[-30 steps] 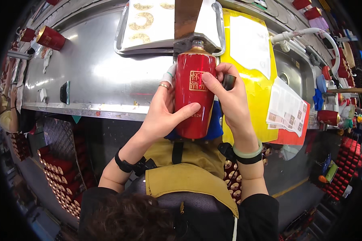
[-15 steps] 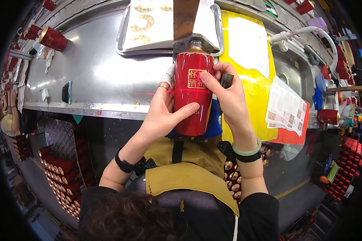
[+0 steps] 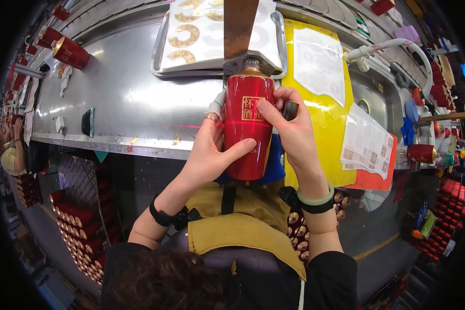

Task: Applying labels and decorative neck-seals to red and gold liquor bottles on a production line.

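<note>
Both hands hold a glossy red bottle [image 3: 247, 134] with a gold square emblem and a clear neck. Its neck points away from me, against a dark metal holder [image 3: 254, 60]. My left hand [image 3: 207, 142] wraps the bottle's left side, thumb across its lower front; a ring and a pale finger covering show. My right hand [image 3: 290, 120] grips the right side, thumb pressed by the emblem. Tucked in its fingers is a small dark cylindrical piece [image 3: 290, 110], whose kind I cannot make out. A thin red light line crosses the bottle and hands.
Behind the bottle, a metal tray [image 3: 160, 57] bears white sheets with gold C-shaped decals. A yellow sheet [image 3: 315, 134] with papers [image 3: 368, 140] lies right, beside a sink [image 3: 369, 98]. Red containers [image 3: 71, 52] stand far left. Stacked red bottles [image 3: 77, 237] are below the bench.
The view has shifted slightly, bringing more of the gold decals into sight. Both hands keep nearly the same hold, and the bottle appears slightly lower in the picture.
</note>
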### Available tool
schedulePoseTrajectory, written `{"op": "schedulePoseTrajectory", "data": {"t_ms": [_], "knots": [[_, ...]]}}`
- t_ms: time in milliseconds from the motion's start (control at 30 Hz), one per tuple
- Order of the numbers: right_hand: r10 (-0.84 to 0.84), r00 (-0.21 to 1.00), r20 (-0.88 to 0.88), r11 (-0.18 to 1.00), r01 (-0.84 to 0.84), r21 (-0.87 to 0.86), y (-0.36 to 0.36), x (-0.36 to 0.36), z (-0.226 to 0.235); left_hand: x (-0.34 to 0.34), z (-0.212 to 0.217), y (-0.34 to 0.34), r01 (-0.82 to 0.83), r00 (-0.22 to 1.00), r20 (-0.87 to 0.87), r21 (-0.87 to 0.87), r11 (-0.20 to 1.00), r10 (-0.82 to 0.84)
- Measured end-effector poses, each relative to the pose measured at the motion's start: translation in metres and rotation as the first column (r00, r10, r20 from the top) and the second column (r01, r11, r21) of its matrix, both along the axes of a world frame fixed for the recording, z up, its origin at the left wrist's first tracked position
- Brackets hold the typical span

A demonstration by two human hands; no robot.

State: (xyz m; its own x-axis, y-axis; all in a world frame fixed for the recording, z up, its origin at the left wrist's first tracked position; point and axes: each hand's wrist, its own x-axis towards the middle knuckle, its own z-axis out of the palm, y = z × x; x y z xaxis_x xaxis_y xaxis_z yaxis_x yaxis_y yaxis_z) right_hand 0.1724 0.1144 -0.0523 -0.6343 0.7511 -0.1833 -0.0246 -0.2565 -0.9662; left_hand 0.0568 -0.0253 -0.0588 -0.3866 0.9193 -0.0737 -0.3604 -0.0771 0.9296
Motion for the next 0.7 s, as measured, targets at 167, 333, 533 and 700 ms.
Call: {"op": "schedulePoseTrajectory", "data": {"t_ms": [167,333,533,700], "knots": [[-0.004,1.000,0.017,1.000,0.004,0.004,0.0003,-0.0004,0.0008,-0.0003,-0.0009,0.0004,0.005,1.000,0.017,0.006,1.000,-0.005],[-0.022,1.000,-0.011,1.000,0.022,-0.006,-0.0014,-0.0044,0.0028,-0.0011,-0.0014,-0.0012,0.001,1.000,0.009,0.007,1.000,-0.001],[-0.011,1.000,-0.008,1.000,0.010,-0.018,-0.0023,-0.0039,0.0036,0.0018,0.0000,-0.0030,-0.021,1.000,-0.016,0.018,1.000,0.021],[0.022,0.999,0.026,0.999,-0.021,-0.039,0.0007,0.0052,0.0040,0.0005,0.0032,-0.0039,-0.009,0.997,0.071,0.012,1.000,0.008]]}}
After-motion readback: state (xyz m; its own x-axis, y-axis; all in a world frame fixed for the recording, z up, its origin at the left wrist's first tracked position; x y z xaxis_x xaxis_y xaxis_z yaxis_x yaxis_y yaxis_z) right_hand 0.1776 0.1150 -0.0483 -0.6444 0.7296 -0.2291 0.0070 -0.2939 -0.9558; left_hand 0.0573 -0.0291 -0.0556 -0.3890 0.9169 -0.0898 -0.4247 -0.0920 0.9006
